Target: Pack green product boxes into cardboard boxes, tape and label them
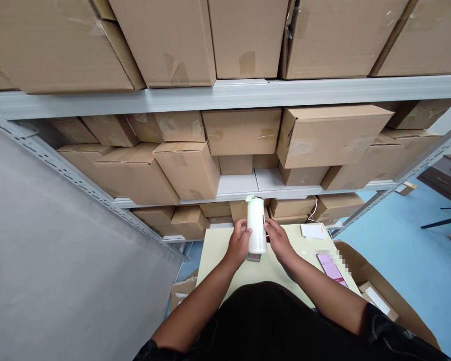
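Note:
A white bottle (256,225) with a pale green top stands upright over a small green thing on the pale yellow table (218,245). My left hand (239,241) is curled round the bottle's left side. My right hand (277,239) grips its right side, fingers closed against it. Both forearms reach in from the bottom of the head view.
A phone (332,269) with a lit pink screen lies on the table's right part, a white card (313,231) and cable beyond it. Grey metal shelving (229,95) packed with cardboard boxes (330,133) rises behind. An open cardboard box (383,296) sits on the blue floor at right.

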Demonstrator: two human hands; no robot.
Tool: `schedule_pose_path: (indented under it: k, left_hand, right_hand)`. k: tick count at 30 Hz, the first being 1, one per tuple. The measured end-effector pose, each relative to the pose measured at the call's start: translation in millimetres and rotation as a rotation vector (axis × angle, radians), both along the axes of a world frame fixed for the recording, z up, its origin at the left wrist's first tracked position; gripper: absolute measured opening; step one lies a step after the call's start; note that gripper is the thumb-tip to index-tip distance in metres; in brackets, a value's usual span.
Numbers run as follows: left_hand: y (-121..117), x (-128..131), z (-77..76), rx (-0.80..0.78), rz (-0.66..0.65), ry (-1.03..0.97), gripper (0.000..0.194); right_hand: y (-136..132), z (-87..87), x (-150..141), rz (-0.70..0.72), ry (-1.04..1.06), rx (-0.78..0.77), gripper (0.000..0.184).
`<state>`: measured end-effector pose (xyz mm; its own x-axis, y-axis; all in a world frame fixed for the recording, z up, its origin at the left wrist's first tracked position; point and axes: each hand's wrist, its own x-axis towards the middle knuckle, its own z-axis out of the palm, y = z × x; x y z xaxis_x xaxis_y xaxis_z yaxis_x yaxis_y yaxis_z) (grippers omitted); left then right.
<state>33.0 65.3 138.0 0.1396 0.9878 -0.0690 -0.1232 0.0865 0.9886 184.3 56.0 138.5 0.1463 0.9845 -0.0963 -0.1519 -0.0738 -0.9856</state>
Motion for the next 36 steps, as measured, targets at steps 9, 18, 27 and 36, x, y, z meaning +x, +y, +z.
schedule_pose_path:
  k: [9, 18, 27, 36]
  left_hand:
    - [-0.6, 2.0, 2.3, 0.017, -0.020, -0.048, 0.051]
    - [-2.6, -0.7, -3.5, 0.078, 0.040, 0.169, 0.054]
    - [-4.3, -4.5, -3.6, 0.004, 0.043, 0.049, 0.046]
    - [-6.6, -2.4, 0.2, 0.034, -0.012, 0.065, 0.047]
  right_hand:
    - [-1.2, 2.6, 2.0, -0.036, 0.007, 0.039, 0.042]
    - [-7.1, 3.5, -2.0, 0.008, -0.061, 0.051, 0.037]
    - [-8.1, -1.6, 4.7, 0.039, 0.019, 0.023, 0.040]
    - [-9.7, 0.1, 7.5, 0.049, 0.009, 0.083, 0.041]
